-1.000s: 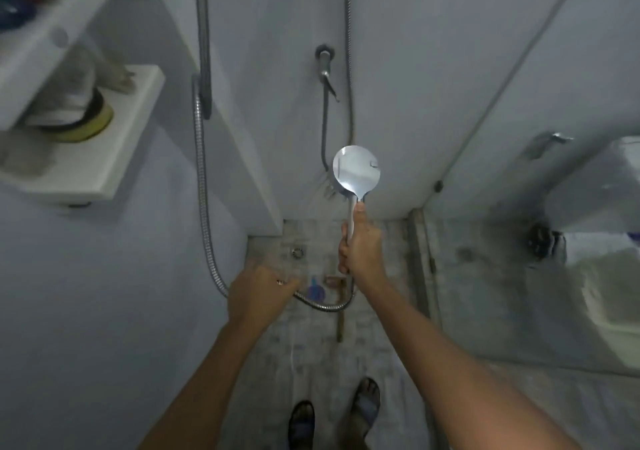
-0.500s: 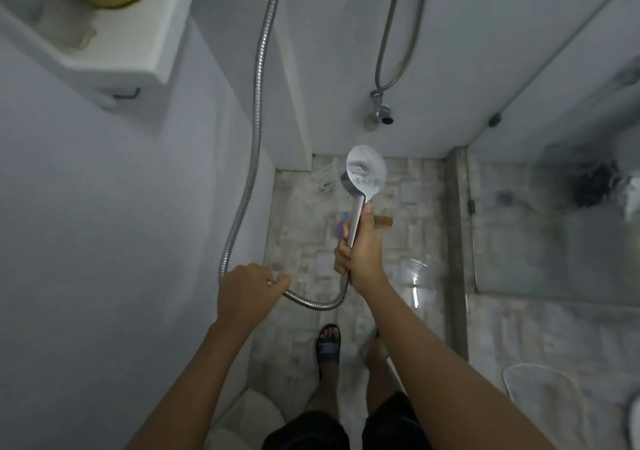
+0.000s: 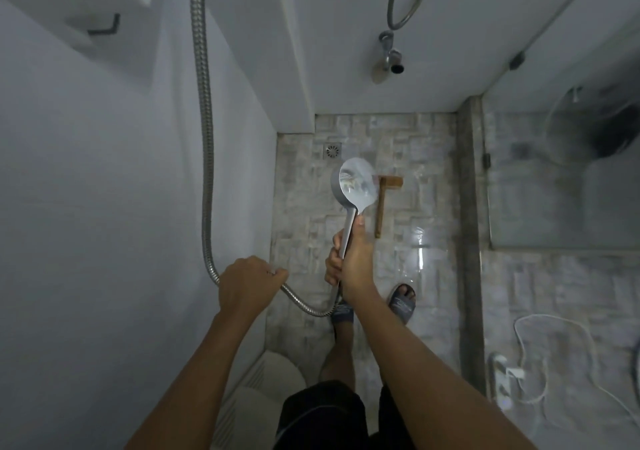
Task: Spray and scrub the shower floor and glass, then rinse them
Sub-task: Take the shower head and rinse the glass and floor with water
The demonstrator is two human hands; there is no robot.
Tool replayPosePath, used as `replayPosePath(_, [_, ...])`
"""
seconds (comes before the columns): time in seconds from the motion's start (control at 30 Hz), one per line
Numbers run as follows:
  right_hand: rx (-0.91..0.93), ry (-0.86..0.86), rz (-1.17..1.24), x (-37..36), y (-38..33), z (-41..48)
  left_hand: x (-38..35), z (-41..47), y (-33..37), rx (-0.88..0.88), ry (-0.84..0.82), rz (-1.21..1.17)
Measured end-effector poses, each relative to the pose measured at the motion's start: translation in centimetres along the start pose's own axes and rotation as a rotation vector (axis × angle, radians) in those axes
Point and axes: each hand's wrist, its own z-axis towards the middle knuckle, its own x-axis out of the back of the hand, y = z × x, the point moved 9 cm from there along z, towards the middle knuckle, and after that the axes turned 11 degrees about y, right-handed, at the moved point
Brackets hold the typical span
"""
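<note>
The right hand [image 3: 355,262] grips the shower head [image 3: 355,186] over the shower floor [image 3: 408,228] while the left hand [image 3: 247,285] holds its hose [image 3: 206,138].

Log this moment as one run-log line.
phase: rinse (likely) | right hand: grips shower head handle, above floor | left hand: holds hose | brush: lying on floor

Chrome shower head [image 3: 355,186] over wet mosaic shower floor [image 3: 426,145], metal hose [image 3: 206,138] looping from handle; wooden brush [image 3: 381,214] flat on tiles; glass [image 3: 554,190] upright, at right.

A home bathroom: tiled shower floor [image 3: 398,145] with drain [image 3: 332,151], glass panel [image 3: 561,172], wall tap [image 3: 389,53].
</note>
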Motion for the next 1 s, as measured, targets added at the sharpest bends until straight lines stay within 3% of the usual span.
replayPosePath(0.4, [0.018,0.215,0.086,9.5,-1.6,2.8,-5.8,0.7,8.6,-0.03,-0.101,-0.051])
replayPosePath(1.0, [0.189,0.597,0.32,31.8,-12.6,5.4,-13.2,-0.4,33.5,-0.242,-0.257,-0.1])
